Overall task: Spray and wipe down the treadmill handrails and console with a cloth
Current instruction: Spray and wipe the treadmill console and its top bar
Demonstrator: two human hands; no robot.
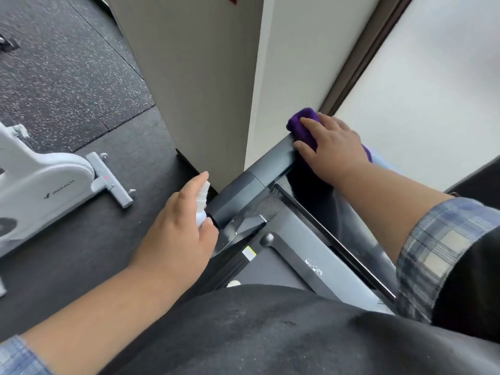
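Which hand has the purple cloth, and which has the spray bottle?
The right hand presses the purple cloth onto the treadmill handrail. The left hand grips the small white spray bottle, lower down by the handrail's end.

Two hands in shot: left hand (176, 234) and right hand (332, 150). One purple cloth (304, 123), one small white spray bottle (202, 204), one dark treadmill handrail (270, 161). One treadmill base (311, 269) below. One white exercise bike (46, 182) off left. Two plaid sleeves (438, 250), one per arm.
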